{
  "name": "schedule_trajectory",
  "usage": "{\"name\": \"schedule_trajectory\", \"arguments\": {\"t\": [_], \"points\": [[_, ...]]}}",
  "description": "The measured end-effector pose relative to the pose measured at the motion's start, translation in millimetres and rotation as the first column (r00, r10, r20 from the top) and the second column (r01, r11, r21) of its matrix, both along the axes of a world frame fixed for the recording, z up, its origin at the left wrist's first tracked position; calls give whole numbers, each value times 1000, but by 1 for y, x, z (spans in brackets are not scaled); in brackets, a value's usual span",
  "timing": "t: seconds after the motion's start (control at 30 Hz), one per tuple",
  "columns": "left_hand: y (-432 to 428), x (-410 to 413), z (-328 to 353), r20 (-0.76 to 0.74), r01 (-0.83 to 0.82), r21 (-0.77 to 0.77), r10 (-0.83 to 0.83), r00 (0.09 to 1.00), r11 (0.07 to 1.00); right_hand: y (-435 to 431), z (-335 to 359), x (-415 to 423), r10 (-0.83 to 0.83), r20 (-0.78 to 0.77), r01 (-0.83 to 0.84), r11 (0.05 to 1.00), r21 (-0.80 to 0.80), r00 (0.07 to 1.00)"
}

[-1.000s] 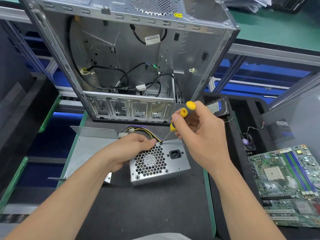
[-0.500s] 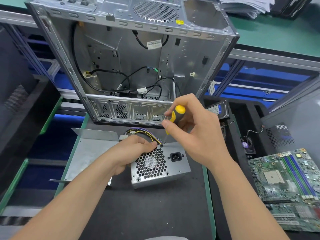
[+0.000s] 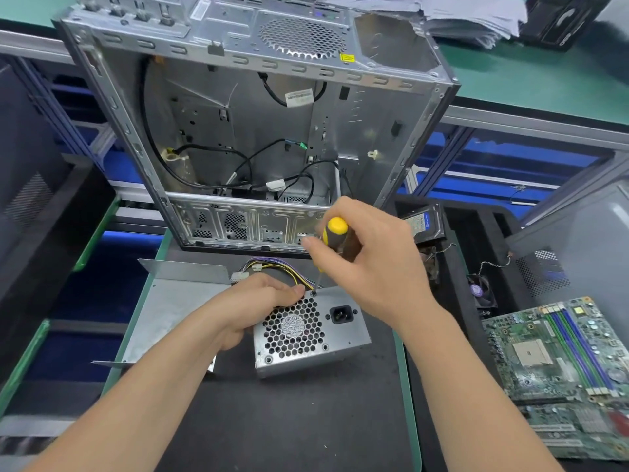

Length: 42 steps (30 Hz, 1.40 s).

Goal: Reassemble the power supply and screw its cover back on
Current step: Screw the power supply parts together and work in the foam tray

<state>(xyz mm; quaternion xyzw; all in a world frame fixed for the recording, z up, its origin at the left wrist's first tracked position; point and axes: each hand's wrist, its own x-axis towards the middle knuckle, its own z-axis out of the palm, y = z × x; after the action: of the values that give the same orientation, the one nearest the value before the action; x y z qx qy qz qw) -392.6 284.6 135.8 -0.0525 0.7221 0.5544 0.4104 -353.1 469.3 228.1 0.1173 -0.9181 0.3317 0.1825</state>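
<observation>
Right hand [image 3: 369, 267] grips screwdriver [image 3: 332, 240], tip on power supply [image 3: 311, 330] far corner; left hand [image 3: 258, 301] clasps its left side.

We see a power supply [image 3: 311, 332] of dull bare sheet metal on a matt black worktop [image 3: 272, 420]; the screwdriver [image 3: 332, 238] handle is glossy yellow-and-black plastic.

The left hand [image 3: 262, 301] lies palm-down with curled fingers pressed flat. Up and to its right, the right hand [image 3: 371, 264] makes a closed grip, thumb and forefinger pinched, wrist bent downward. Both forearms are bare.
</observation>
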Motion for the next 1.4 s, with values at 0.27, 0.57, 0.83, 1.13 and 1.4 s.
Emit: {"name": "schedule_trajectory", "arguments": {"t": [0.27, 0.57, 0.83, 1.13, 1.4], "points": [[1, 0, 3, 32, 47, 53, -49, 998, 998, 10, 1, 1, 203, 206, -143, 951, -275, 957], [0, -2, 1, 29, 51, 44, -52, 998, 998, 3, -6, -4, 127, 31, -125, 991, -46, 991], [0, -3, -1, 31, 53, 58, -55, 998, 997, 8, -6, -1, 40, 30, -35, 992, -125, 999], [0, -1, -1, 31, 58, 72, -61, 998, 996, 15, -8, 0, 372, 261, -219, 855, -471, 891], [0, -1, 2, 60, 84, 89, -90, 994, 992, 10, -8, -7, 132, 32, -131, 991, -22, 991]]}}
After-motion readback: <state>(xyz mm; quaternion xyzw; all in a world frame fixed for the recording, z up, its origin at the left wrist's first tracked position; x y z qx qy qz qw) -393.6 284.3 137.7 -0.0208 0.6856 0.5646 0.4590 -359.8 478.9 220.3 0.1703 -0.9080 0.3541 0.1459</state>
